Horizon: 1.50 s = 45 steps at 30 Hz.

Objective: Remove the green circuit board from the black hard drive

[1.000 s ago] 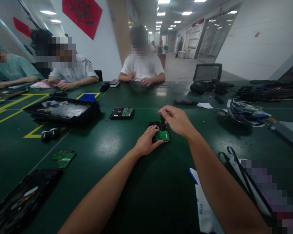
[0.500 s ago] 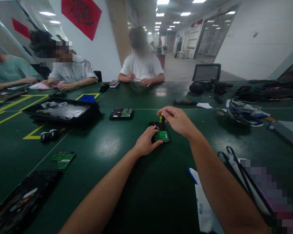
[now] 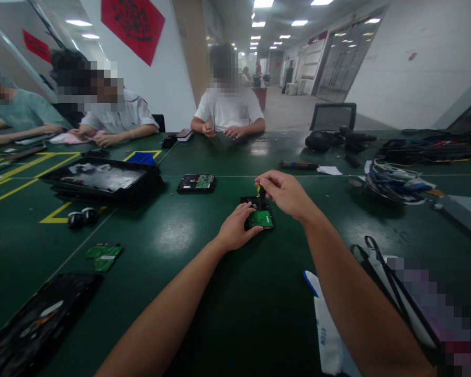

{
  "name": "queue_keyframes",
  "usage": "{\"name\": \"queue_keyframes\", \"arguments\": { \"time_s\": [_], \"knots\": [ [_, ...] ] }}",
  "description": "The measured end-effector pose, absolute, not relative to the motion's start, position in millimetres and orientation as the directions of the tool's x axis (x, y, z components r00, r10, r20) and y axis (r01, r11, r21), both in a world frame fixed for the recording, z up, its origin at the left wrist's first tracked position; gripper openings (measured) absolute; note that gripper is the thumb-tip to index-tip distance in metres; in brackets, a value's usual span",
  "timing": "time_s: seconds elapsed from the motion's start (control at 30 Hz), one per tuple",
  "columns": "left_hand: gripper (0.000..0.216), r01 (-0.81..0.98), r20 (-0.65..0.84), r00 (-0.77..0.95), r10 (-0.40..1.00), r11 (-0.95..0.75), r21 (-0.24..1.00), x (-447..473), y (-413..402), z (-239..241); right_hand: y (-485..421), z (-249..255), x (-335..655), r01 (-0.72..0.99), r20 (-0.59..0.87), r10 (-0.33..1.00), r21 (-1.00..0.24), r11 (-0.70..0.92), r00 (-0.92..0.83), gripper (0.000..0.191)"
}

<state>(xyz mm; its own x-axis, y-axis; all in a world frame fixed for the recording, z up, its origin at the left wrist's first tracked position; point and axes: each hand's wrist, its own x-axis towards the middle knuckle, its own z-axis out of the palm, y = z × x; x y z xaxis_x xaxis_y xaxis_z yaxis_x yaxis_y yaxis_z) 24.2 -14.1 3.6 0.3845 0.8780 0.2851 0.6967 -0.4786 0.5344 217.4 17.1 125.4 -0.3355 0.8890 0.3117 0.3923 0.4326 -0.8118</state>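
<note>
A hard drive (image 3: 262,219) with a green circuit board lies on the dark green table in front of me. Resting across its left side, my left hand (image 3: 236,226) grips it, thumb along the near edge and fingers over the top. My right hand (image 3: 281,189) is closed around a small screwdriver (image 3: 261,191) with a yellow and black handle. The screwdriver stands roughly upright over the drive; its tip is too small to make out. Another hard drive (image 3: 196,183) lies farther back to the left.
To the left are a black tray (image 3: 105,178), a loose green circuit board (image 3: 104,256) and a black drive casing (image 3: 43,319). Bundled cables (image 3: 396,180) and a dark-handled tool (image 3: 298,165) lie to the right. Several people sit across the table (image 3: 172,309).
My hands keep their places on the drive and the screwdriver, with the right fingers slightly shifted. The view has moved a little. Across the table, a person's hand has lowered.
</note>
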Motion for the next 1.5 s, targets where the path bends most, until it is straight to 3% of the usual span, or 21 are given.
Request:
{"name": "queue_keyframes", "arguments": {
  "time_s": [0.5,1.23,1.5],
  "knots": [
    [0.06,0.684,0.328,0.407,0.852,-0.523,0.508,22.4,-12.2,-0.1,20.2,123.3,218.8,0.428,0.316,0.9,-0.798,0.424,-0.301,0.023],
    [0.059,0.728,0.343,0.412,0.844,-0.531,0.433,23.5,-13.6,6.7,15.0,127.1,216.7,0.334,0.31,0.882,-0.839,0.43,-0.355,0.024],
    [0.059,0.737,0.378,0.364,0.851,-0.512,0.441,5.1,-4.3,-2.4,15.4,124.2,212.7,0.343,0.268,0.915,-0.865,0.367,-0.303,0.022]
  ]
}}
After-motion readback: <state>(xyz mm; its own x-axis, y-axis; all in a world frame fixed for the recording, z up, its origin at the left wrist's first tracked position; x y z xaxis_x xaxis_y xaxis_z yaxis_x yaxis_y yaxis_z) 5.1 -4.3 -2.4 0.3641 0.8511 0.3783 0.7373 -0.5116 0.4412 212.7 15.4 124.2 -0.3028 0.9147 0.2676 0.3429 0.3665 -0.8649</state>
